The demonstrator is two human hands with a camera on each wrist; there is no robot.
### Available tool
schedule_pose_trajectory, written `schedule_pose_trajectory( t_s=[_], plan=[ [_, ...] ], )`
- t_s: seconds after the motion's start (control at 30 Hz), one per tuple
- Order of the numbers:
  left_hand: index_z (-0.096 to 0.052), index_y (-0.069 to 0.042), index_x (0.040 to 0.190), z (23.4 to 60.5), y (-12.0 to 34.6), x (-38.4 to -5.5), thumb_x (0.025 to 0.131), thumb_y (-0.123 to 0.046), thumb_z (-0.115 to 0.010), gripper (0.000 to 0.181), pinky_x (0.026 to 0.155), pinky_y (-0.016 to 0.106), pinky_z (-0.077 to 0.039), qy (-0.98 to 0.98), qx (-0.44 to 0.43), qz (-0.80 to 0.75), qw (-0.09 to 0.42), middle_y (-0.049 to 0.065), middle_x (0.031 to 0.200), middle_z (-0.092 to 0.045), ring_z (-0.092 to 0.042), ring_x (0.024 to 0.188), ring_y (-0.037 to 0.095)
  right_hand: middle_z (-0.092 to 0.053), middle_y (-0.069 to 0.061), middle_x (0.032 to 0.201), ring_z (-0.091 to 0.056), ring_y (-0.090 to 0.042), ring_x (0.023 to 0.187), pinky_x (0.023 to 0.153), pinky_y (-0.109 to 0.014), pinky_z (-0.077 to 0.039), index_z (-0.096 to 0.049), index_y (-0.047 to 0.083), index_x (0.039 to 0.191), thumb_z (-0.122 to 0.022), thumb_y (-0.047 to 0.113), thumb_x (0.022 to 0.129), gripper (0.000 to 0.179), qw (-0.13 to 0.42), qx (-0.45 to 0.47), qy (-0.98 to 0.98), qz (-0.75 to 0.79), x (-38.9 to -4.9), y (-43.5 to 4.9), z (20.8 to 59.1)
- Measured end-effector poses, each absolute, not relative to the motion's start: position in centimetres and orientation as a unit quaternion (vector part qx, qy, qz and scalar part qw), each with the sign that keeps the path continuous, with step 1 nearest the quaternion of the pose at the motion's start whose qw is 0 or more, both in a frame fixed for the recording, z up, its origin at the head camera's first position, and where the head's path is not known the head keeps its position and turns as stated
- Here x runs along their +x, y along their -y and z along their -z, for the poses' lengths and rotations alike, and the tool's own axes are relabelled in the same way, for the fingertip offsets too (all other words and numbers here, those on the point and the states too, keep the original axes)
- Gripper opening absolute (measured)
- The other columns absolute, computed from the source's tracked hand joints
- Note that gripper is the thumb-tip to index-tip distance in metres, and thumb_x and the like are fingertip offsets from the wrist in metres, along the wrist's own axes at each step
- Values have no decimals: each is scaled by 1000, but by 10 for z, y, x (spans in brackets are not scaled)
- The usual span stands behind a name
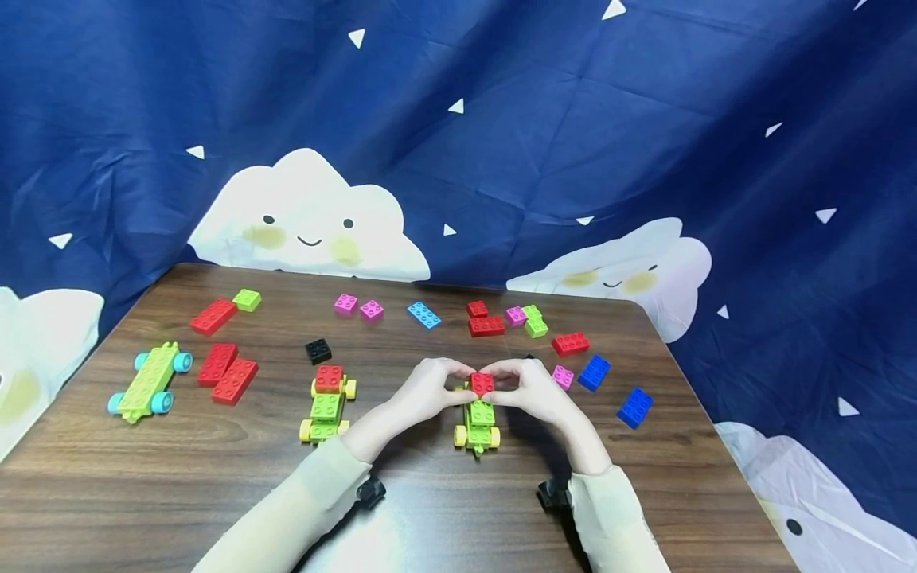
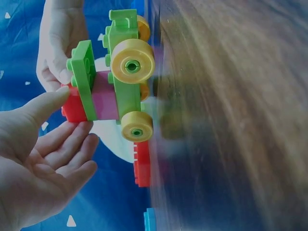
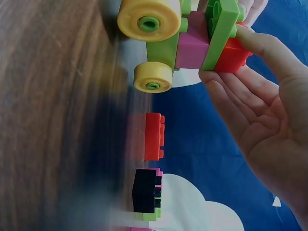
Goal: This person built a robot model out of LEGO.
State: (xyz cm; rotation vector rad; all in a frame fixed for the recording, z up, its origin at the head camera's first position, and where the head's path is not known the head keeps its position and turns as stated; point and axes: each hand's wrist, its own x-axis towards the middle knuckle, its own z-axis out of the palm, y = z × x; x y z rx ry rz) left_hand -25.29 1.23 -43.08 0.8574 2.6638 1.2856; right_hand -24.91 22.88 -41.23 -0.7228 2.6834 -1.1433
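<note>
Both hands are at a small toy brick car with yellow wheels (image 2: 132,61) in the middle of the table. Its light green base (image 2: 126,91) carries a pink brick (image 2: 104,96), a light green brick (image 1: 481,412) above that, and a red brick (image 1: 482,383) on top. From the left side my left hand (image 1: 428,390) pinches the red brick between thumb and fingers. Opposite it, my right hand (image 1: 528,387) pinches the same brick, its thumb close to the green brick in the right wrist view. The hands partly cover the car's far wheels in the head view.
Left of the hands stands a similar car (image 1: 326,407) topped with a red brick. Farther left is a green base (image 1: 149,382) with blue wheels. Red bricks (image 1: 213,317), a black brick (image 1: 318,351), a light blue brick (image 1: 424,314) and blue bricks (image 1: 594,372) lie around.
</note>
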Motion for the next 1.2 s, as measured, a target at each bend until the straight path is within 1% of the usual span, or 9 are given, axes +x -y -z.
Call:
schedule_pose_trajectory(
  t_s=[0.07,0.3,0.43,0.53,0.7,0.77,1.0,1.2],
  plan=[
    [-71,-6,115,431,-15,-253,86,-25,-75,35,97,42,-48,-864,278,-418,26,8,110,-73,-66,109,23,-74,-10,106,-70,-19,95,86,-30,-56,-71,3,113,-78,19,83,34,66,-241,-891,379,-250,-231,412],
    [-71,-6,114,430,-31,-254,86,-25,-75,35,97,41,-48,-865,281,-416,11,8,109,-74,-66,107,22,-74,-10,107,-70,-20,97,88,-37,-56,-70,5,114,-79,19,82,36,60,-229,-895,379,-250,-245,407],
    [-71,-6,116,427,-43,-256,86,-25,-75,35,97,39,-49,-867,281,-411,19,8,111,-73,-66,108,22,-74,-10,106,-69,-20,97,88,-37,-56,-70,4,114,-79,18,83,36,55,-224,-901,369,-250,-256,403],
    [-71,-6,116,426,-51,-258,86,-24,-75,36,97,38,-49,-868,279,-409,24,8,112,-73,-66,109,21,-73,-12,107,-69,-23,98,89,-39,-56,-69,2,114,-78,17,83,36,54,-225,-901,366,-251,-263,402],
    [-71,-7,117,425,-63,-260,86,-25,-75,36,96,36,-50,-871,273,-407,32,7,113,-73,-66,109,20,-73,-15,107,-69,-27,99,88,-43,-56,-68,-1,115,-77,16,84,36,63,-221,-897,377,-252,-274,402],
    [-71,-7,117,425,-67,-261,87,-25,-75,36,95,34,-50,-871,271,-408,37,7,113,-73,-66,109,20,-72,-16,108,-70,-27,98,88,-43,-56,-68,-2,115,-77,16,85,36,67,-220,-897,378,-253,-278,402],
    [-71,-7,117,429,-84,-263,87,-25,-74,35,94,31,-51,-872,268,-408,40,6,113,-73,-66,109,19,-72,-17,108,-70,-26,98,84,-37,-58,-68,-2,114,-77,14,84,36,83,-206,-896,385,-254,-292,403],
    [-70,-9,118,428,-94,-263,87,-27,-74,36,94,28,-50,-876,258,-404,44,3,114,-73,-65,110,17,-71,-19,110,-70,-28,99,83,-25,-57,-66,-4,115,-75,13,85,35,101,-200,-893,390,-257,-303,403]
  ],
)
